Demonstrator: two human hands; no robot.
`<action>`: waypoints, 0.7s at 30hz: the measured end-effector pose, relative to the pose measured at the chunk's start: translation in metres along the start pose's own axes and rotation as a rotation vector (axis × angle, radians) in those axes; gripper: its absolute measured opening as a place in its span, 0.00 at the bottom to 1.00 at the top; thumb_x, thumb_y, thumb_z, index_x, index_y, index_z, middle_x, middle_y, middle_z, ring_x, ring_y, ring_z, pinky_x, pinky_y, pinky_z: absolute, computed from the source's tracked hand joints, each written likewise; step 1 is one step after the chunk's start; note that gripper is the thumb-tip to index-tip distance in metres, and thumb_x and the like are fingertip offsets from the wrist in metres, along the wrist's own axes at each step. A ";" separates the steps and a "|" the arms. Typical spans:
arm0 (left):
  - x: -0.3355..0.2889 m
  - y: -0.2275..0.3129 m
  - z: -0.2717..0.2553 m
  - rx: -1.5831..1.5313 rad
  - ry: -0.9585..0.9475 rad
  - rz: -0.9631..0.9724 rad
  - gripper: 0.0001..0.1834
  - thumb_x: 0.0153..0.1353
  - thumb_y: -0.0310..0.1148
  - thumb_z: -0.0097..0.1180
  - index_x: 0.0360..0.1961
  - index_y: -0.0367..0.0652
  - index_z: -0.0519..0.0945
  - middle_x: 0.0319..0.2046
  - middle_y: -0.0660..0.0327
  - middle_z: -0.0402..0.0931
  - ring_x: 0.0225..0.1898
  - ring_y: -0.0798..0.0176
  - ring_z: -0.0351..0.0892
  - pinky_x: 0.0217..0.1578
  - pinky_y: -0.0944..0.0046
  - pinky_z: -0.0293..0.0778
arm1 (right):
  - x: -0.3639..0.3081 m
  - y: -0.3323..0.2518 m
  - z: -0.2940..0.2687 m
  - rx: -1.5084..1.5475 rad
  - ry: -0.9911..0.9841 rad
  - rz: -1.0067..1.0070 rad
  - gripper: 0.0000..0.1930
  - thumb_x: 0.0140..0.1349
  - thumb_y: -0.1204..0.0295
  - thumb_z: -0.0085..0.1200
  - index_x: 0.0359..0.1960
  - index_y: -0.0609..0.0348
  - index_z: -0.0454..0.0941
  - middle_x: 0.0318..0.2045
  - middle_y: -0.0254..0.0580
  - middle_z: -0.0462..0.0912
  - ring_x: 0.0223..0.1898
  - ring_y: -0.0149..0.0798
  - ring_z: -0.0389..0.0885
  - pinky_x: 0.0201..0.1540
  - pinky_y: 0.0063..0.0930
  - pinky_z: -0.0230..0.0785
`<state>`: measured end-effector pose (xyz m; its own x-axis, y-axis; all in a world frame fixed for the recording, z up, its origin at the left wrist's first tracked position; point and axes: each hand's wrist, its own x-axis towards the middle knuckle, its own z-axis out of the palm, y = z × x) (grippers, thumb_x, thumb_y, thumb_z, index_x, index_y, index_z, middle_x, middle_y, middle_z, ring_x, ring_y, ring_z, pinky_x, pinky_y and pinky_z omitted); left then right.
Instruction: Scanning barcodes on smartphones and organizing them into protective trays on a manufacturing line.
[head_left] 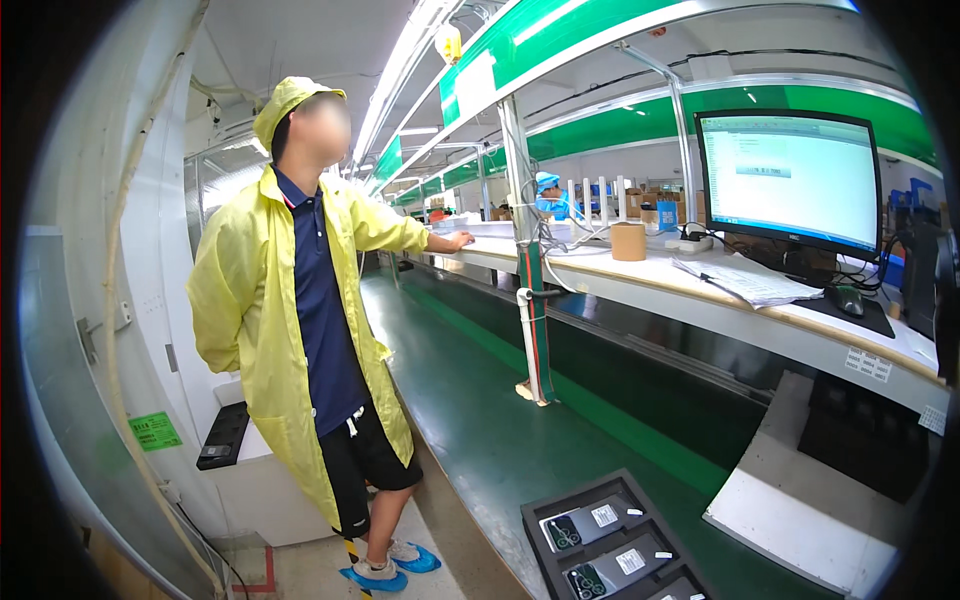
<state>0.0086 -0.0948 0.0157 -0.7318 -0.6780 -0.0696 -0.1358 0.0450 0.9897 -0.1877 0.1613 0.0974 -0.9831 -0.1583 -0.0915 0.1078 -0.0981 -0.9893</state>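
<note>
Neither my left hand nor my right hand shows in the head view. At the lower edge, a dark tray lies on the green work surface. Set in its compartments are grey smartphones, backs up; one phone lies farther off, and another phone is nearer. Each has a dark camera block and a white label. Part of a third phone is cut off by the lower edge.
At the left stands a person in a yellow coat, one hand on the white shelf. A post rises from the green surface. The shelf at right bears a monitor, papers, a mouse and a tape roll.
</note>
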 end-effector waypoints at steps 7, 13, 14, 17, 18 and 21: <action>0.170 -0.012 -0.084 0.033 0.694 0.446 0.20 0.61 0.33 0.63 0.53 0.40 0.76 0.39 0.58 0.81 0.48 0.62 0.79 0.53 0.61 0.73 | -0.026 0.029 -0.018 -0.122 0.145 -0.209 0.24 0.75 0.69 0.42 0.68 0.68 0.63 0.67 0.54 0.68 0.68 0.47 0.65 0.72 0.38 0.53; 0.210 0.023 -0.062 -0.417 0.343 0.194 0.10 0.67 0.31 0.57 0.46 0.37 0.79 0.37 0.63 0.79 0.41 0.69 0.76 0.46 0.68 0.72 | -0.060 0.041 0.006 -0.020 0.218 -0.224 0.30 0.72 0.72 0.44 0.74 0.65 0.52 0.73 0.55 0.55 0.73 0.50 0.54 0.74 0.41 0.44; 0.210 0.024 -0.057 -0.413 0.384 0.213 0.10 0.66 0.31 0.57 0.44 0.36 0.79 0.37 0.63 0.78 0.38 0.71 0.75 0.41 0.70 0.72 | -0.060 0.042 0.007 -0.019 0.223 -0.220 0.30 0.72 0.72 0.44 0.74 0.65 0.52 0.73 0.55 0.55 0.73 0.50 0.54 0.74 0.41 0.44; 0.209 0.018 -0.057 -0.381 0.423 0.284 0.09 0.66 0.30 0.57 0.42 0.36 0.79 0.36 0.63 0.78 0.38 0.72 0.74 0.40 0.70 0.72 | -0.054 0.047 0.004 0.052 0.253 -0.226 0.30 0.71 0.71 0.46 0.73 0.65 0.54 0.73 0.55 0.56 0.72 0.50 0.56 0.74 0.41 0.46; 0.209 0.015 -0.058 -0.377 0.419 0.299 0.09 0.66 0.30 0.57 0.42 0.36 0.79 0.36 0.63 0.78 0.38 0.72 0.74 0.40 0.70 0.72 | -0.050 0.049 0.002 0.089 0.252 -0.237 0.30 0.71 0.71 0.46 0.73 0.66 0.54 0.73 0.55 0.57 0.72 0.50 0.57 0.74 0.41 0.47; 0.202 0.004 -0.064 -0.348 0.410 0.344 0.08 0.65 0.30 0.57 0.41 0.36 0.80 0.36 0.63 0.78 0.37 0.73 0.74 0.40 0.71 0.70 | -0.035 0.052 -0.010 0.121 0.236 -0.258 0.29 0.72 0.70 0.47 0.72 0.67 0.57 0.72 0.54 0.60 0.70 0.49 0.60 0.73 0.40 0.49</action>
<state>-0.0965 -0.2785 0.0135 -0.3709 -0.8958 0.2448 0.3370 0.1159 0.9344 -0.1487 0.1717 0.0482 -0.9857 0.1166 0.1217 -0.1454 -0.2230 -0.9639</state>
